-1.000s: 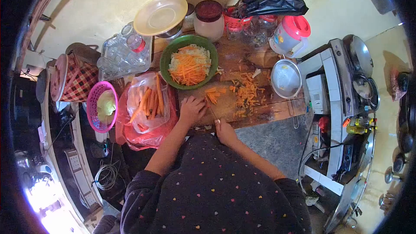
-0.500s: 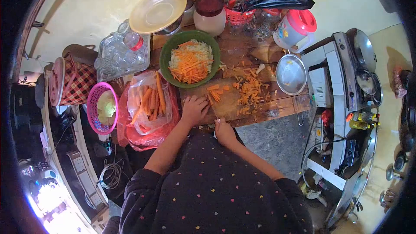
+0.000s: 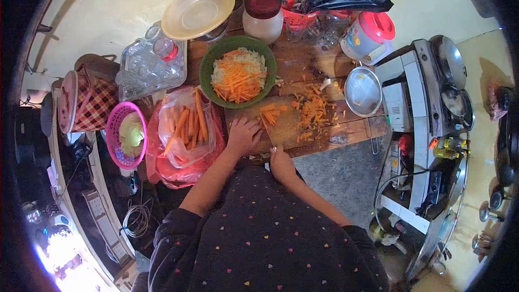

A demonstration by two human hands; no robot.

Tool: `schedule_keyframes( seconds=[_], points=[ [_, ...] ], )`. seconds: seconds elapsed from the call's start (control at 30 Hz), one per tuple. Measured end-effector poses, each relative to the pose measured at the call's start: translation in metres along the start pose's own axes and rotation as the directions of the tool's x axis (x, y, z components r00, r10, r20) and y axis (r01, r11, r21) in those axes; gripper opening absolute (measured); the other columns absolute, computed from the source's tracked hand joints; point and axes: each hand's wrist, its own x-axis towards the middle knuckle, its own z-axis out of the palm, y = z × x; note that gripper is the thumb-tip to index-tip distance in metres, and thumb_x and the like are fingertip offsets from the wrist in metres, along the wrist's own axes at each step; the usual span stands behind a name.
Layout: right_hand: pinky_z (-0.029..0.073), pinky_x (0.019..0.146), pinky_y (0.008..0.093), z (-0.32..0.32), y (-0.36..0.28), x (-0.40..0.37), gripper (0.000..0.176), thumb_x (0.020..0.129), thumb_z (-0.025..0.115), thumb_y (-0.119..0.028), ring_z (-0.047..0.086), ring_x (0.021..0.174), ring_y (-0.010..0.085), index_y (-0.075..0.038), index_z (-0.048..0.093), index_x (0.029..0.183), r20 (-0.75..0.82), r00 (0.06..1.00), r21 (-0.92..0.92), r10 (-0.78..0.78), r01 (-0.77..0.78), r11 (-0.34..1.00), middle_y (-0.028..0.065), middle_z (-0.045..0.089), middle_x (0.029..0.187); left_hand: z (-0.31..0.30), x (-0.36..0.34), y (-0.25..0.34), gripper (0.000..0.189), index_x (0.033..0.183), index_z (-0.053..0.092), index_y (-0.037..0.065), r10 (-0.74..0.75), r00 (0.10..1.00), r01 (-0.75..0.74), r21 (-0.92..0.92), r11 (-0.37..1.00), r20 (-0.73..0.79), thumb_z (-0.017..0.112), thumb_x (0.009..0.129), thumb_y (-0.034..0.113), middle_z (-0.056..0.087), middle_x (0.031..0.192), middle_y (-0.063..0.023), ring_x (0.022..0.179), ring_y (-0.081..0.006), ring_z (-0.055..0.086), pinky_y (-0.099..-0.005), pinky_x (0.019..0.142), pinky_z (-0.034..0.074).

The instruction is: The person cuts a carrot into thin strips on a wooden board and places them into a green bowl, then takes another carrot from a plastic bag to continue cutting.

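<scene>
My left hand (image 3: 243,135) presses down on a carrot piece on the wooden cutting board (image 3: 289,130), fingers curled over it. My right hand (image 3: 281,163) grips a knife (image 3: 268,137) whose blade lies against the left hand's fingers. Cut carrot sticks (image 3: 268,114) lie just beyond the blade. A heap of carrot peels and scraps (image 3: 312,112) sits to the right on the board. A green bowl (image 3: 207,70) of shredded carrot and cabbage stands behind the board.
A clear bag of whole carrots (image 3: 186,127) rests on a red bag at left, next to a pink basket (image 3: 115,124) with cabbage. A metal strainer (image 3: 361,91), a jar (image 3: 261,16), a plate (image 3: 197,12) and a stove (image 3: 432,92) surround the board.
My left hand has shifted slightly along the carrot and the knife has come down beside it. The view has drifted a little; other things stay put.
</scene>
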Motion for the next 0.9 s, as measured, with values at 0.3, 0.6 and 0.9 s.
schedule_keyframes(
  seconds=[0.3,0.6,0.9],
  points=[
    [0.046,0.061,0.0507,0.008,0.006,0.011,0.032,0.092,0.037,-0.029,0.058,0.069,0.0434,0.002,0.043,0.095,-0.061,0.996,0.003,-0.070,0.070,0.998,0.0267,0.059,0.071,-0.002,0.001,0.000,0.021,0.090,0.063,0.010,0.037,0.999,-0.036,0.037,0.999,-0.025,0.061,0.073,0.022,0.061,0.096,0.0004,0.085,-0.0196,0.050,-0.0360,0.075,0.038],
    [0.044,0.059,0.0522,0.001,0.015,0.001,0.032,0.092,0.036,-0.029,0.056,0.067,0.0449,0.003,0.041,0.095,-0.047,0.993,0.053,-0.111,0.113,0.992,0.0285,0.057,0.069,-0.002,0.001,-0.001,0.020,0.088,0.063,0.009,0.040,0.998,-0.038,0.028,0.999,-0.052,0.062,0.070,0.018,0.060,0.094,0.0002,0.084,-0.0202,0.051,-0.0371,0.074,0.039],
    [0.043,0.060,0.0527,0.002,0.010,-0.001,0.032,0.093,0.035,-0.029,0.056,0.069,0.0455,0.002,0.041,0.095,-0.021,0.994,0.088,-0.110,0.111,0.990,0.0289,0.056,0.069,0.002,-0.002,-0.002,0.020,0.087,0.064,0.010,0.003,1.000,-0.003,0.014,1.000,-0.021,0.062,0.070,0.020,0.061,0.095,0.0000,0.088,-0.0206,0.051,-0.0393,0.079,0.036]
  ],
)
